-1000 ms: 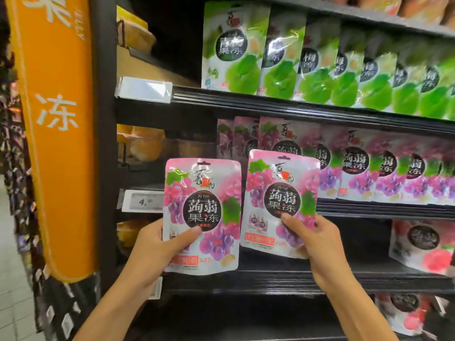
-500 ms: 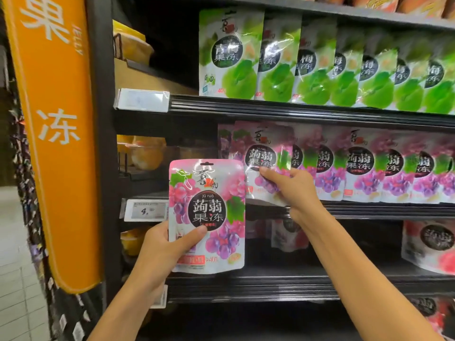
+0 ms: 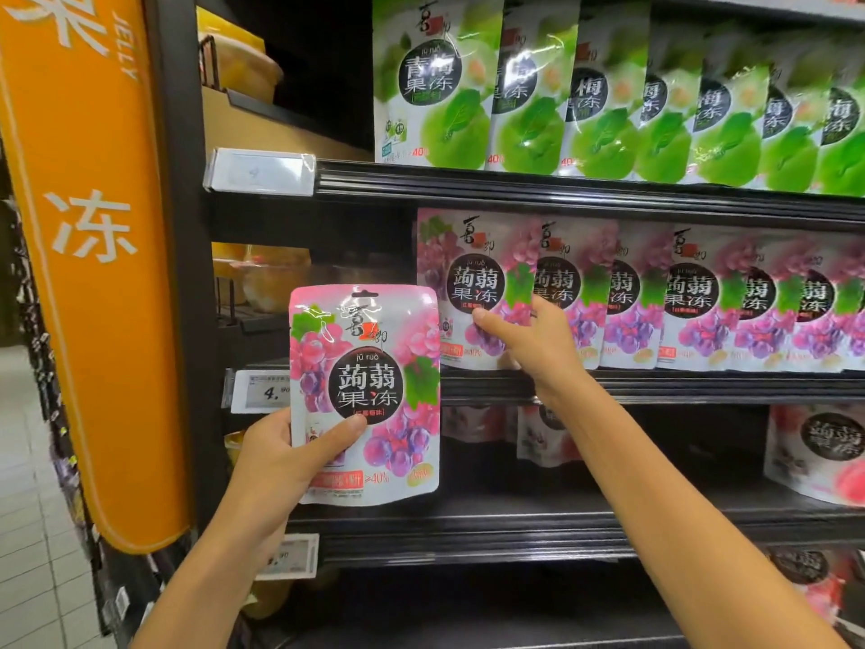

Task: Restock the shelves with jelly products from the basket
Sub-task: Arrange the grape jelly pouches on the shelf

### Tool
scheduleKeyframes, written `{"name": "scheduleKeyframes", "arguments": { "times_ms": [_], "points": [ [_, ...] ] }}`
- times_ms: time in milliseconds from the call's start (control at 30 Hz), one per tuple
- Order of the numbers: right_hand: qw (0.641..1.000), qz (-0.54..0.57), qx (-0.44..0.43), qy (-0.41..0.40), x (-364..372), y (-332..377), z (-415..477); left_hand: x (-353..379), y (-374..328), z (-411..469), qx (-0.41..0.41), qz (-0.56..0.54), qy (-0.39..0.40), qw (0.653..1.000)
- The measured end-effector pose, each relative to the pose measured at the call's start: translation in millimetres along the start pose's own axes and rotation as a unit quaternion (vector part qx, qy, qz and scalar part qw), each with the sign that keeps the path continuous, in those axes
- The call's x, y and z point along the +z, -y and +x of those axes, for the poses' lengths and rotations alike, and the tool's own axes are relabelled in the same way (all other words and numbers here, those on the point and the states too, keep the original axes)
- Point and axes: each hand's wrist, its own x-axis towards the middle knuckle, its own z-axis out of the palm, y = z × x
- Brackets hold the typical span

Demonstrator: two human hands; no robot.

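Observation:
My left hand point(image 3: 276, 466) grips a pink grape jelly pouch point(image 3: 370, 367) by its lower left corner, thumb across the front, upright in front of the shelves. My right hand point(image 3: 533, 344) reaches to the middle shelf point(image 3: 655, 384) and pinches a second grape jelly pouch point(image 3: 472, 274), thumb on its front and fingers behind it. That pouch stands at the left end of a row of like grape pouches point(image 3: 702, 297). The basket is out of view.
Green plum jelly pouches point(image 3: 561, 96) fill the shelf above. Peach-coloured pouches point(image 3: 814, 452) stand on the lower shelf at right, with dark open space left of them. An orange sign panel point(image 3: 89, 255) runs down the left side. Price tags point(image 3: 262, 391) clip to the shelf edges.
My right hand has carried its pouch up and back onto the middle shelf and stood it at the row's left end. My left hand holds its pouch in about the same place.

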Motion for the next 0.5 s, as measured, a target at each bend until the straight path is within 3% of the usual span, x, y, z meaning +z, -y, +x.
{"name": "scheduleKeyframes", "arguments": {
  "times_ms": [167,300,500],
  "points": [
    [0.995,-0.102,-0.014,-0.008,-18.8,0.4,-6.7,5.6,3.5,2.0,0.003,-0.014,0.008,1.000],
    [0.971,-0.231,-0.048,-0.049,-32.9,-2.2,-10.5,13.1,7.0,5.3,0.000,-0.008,0.008,1.000],
    [0.955,-0.278,-0.066,-0.079,-34.2,-3.1,-14.2,23.9,8.8,8.9,0.001,-0.013,0.021,1.000]
  ]
}}
